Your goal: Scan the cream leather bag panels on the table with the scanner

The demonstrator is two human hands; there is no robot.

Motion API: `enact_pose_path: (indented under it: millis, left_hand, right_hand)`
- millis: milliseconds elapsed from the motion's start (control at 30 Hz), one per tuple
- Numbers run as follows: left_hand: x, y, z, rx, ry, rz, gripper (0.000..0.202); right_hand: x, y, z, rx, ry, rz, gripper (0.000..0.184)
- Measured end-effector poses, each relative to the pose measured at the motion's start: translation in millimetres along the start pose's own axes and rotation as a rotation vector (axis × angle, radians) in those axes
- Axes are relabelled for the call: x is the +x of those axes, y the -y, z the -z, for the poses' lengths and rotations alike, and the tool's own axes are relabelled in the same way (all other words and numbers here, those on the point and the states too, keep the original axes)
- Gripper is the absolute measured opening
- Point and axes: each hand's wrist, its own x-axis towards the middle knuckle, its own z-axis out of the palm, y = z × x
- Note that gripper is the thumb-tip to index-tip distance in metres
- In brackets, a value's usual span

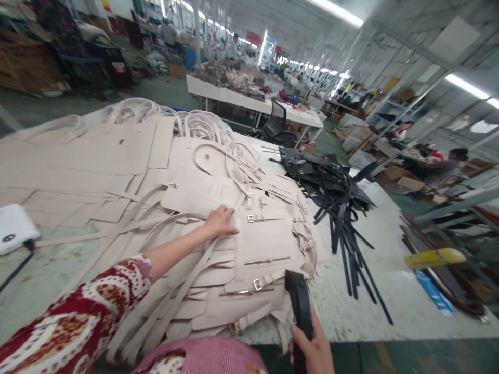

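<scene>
My left hand [221, 222] lies on a stack of beige leather-like bag panels [265, 241], its thumb and fingers apart near the edge of the top panel. That panel carries a small buckled strap [267, 218] and a gold zipper [267, 259]. Below it, another panel shows a buckle strap [268, 280] and a second zipper. At the table's front edge, my right hand [314, 345] is wrapped around the handle of a black handheld tool [298, 298]. The tool's wide head points up beside the stack; its exact kind is unclear.
More beige panels [74, 150] and looped straps [206, 127] cover the table's left and back. Black strapped pieces [323, 176] lie to the right. A yellow-handled tool [434, 258] rests far right. A white device [15, 228] with a cable sits left.
</scene>
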Motion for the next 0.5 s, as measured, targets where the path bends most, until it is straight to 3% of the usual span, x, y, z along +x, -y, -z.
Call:
enact_pose_path:
  millis: [133,267,367,500]
  left_hand:
    - [4,-2,4.6,-0.038,0.023,0.028,0.077]
    - [8,2,11.1,-0.089,0.04,0.081,0.058]
    - [7,5,19.4,-0.17,0.082,0.089,0.038]
    - [-6,-1,35.2,-0.329,0.236,0.056,0.022]
  right_hand:
    - [42,-16,25,0.086,0.076,-0.06,0.101]
    - [70,-11,22,0.022,0.04,0.026,0.096]
    - [72,1,16,-0.018,-0.076,0.084,0.1]
    - [58,4,18,-0.03,-0.136,0.109,0.11]
